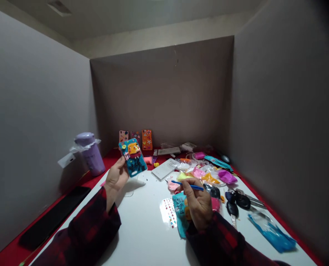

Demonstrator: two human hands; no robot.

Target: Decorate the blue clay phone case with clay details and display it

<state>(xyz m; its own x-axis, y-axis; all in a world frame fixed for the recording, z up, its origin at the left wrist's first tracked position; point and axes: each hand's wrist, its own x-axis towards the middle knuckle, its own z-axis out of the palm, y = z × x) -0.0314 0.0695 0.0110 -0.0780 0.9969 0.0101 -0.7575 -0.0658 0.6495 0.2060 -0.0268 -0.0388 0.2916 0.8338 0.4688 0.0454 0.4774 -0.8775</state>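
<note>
Both hands are grasping: left hand (117, 176), a decorated case (133, 162), probably light, stiff, best held by its edges; right hand (199, 203), a slim blue tool (198, 187).

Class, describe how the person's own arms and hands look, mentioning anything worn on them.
The left arm wears a dark cloth sleeve with red-and-black checks, its cuff loose around the forearm; the right arm wears a matching red-and-black checked cloth sleeve. The ungloved human left hand and ungloved human right hand show no visible markings.
</note>
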